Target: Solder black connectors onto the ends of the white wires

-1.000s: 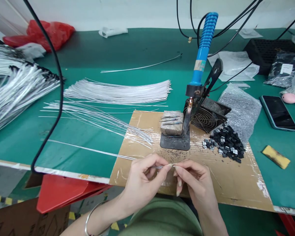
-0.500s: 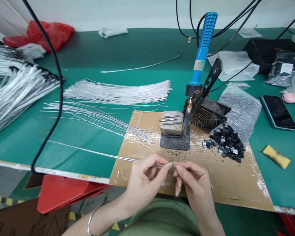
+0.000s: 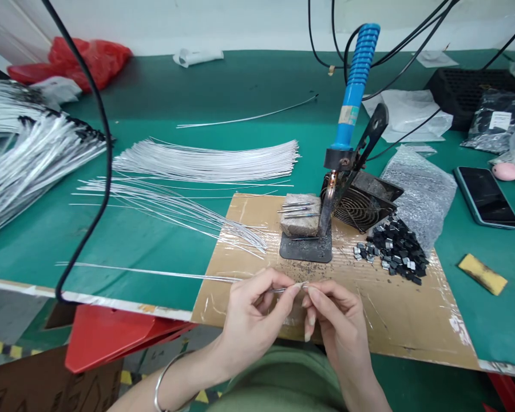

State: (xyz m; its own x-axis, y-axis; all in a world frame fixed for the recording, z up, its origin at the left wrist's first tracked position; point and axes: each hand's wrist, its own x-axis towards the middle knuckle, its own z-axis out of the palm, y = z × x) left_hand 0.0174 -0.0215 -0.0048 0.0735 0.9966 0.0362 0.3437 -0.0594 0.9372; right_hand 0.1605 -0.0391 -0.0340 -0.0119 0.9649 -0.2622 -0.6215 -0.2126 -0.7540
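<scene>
My left hand [image 3: 253, 315] is closed, thumb and forefinger pinching a few thin white wires [image 3: 167, 273] near their ends. The wires trail out leftward over the cardboard and the green table. Close beside it, my right hand [image 3: 341, 315] is also closed, its thumb and forefinger pinched at the wire tip. Fingertips hide most of that tip, so I cannot tell if a small part is held there. Just beyond the hands, a blue-handled soldering iron [image 3: 352, 97] points downward in its stand [image 3: 304, 252]. A stone-like block [image 3: 300, 228] on the stand's base carries several thin metal pieces.
Loose white wires [image 3: 197, 212] and a thick wire bundle [image 3: 210, 161] lie left of the stand. Right of it are a small fan [image 3: 360, 203], a heap of small black connectors [image 3: 401, 246], bubble wrap [image 3: 420, 189], a phone [image 3: 487, 196] and a yellow sponge [image 3: 482, 274]. A black cable [image 3: 105, 149] hangs at left.
The far end of the held wires has swung towards me and slightly left on the table. Both hands stay in nearly the same place with the same pinch.
</scene>
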